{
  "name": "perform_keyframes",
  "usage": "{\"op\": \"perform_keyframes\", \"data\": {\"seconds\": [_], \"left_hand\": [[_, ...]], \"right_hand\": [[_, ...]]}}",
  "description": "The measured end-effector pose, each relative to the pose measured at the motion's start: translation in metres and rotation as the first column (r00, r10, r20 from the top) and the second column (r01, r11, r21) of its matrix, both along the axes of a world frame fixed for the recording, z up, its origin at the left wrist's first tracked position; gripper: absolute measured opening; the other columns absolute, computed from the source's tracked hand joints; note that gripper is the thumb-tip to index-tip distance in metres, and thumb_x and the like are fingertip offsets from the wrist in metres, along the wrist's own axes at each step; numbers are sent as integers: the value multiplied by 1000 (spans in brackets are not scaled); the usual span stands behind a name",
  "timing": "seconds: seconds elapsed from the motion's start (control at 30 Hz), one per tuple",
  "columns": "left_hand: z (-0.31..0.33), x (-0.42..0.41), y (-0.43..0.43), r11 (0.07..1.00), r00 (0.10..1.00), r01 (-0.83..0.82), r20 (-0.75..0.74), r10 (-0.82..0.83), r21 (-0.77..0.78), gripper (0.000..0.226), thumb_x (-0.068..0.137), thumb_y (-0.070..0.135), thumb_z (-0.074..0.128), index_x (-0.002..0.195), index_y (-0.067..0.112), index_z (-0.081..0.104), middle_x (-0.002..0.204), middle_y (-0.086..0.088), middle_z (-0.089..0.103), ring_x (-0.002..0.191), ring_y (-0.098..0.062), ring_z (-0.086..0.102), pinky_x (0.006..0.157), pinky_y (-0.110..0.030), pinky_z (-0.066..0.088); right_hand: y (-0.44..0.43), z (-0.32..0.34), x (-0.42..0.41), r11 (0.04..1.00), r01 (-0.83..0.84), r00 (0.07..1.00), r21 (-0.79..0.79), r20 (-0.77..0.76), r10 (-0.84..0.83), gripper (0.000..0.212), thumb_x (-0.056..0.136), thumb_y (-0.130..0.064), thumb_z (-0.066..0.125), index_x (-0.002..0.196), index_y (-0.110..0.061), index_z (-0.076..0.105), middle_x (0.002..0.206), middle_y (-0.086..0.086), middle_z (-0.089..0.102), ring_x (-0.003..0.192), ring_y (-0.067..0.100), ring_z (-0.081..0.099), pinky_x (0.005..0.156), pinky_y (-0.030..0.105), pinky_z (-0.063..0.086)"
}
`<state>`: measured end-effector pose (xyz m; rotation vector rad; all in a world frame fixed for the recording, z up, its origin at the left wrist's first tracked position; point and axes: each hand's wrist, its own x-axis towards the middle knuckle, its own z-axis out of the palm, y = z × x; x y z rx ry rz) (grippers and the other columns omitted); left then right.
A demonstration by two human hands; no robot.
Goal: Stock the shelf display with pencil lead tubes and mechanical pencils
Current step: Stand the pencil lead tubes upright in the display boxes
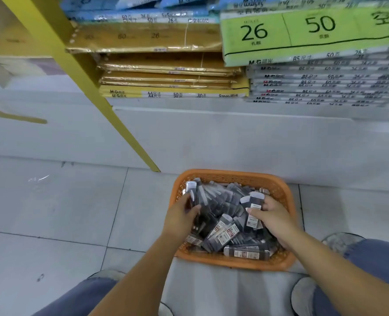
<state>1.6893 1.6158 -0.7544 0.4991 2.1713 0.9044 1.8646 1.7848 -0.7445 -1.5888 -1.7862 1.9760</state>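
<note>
While the person crouches over the orange plastic mesh basket on the pale tiled floor, both hands reach inside it. The basket is full of small dark pencil lead tubes with white labels, lying loose in 1 heap. The left hand has its fingers curled round a few tubes at the left rim. The right hand pinches 1 labelled tube between thumb and fingers. I judge these tubes light and stiff, with smooth plastic that slips easily, and the lead inside is probably brittle. It seems best to hold them across the flat sides near the middle, not by the cap. No mechanical pencils are visible.
</note>
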Motion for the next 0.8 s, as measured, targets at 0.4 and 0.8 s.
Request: {"op": "perform_keyframes", "data": {"seconds": [0.4,0.8], "left_hand": [[143,15,20,841,765,-321,643,-42,435,39,104,36,48,128,8,61,108,-24,69,91,-35,64,74,-42,53],[298,0,20,731,856,-186,473,-207,656,30,78,25,81,107,20,78,113,-14,75,98,-23,74,77,-31,59]], "right_hand": [[-17,160,-42,993,-120,894,-16,-437,100,31,85,-6,71,113,-19,67,103,4,75,91,24,73,72,32,59],[-7,310,-65,919,-167,753,356,-556,352,46,79,-10,77,115,-27,55,95,5,76,69,12,67,53,21,48]]}}
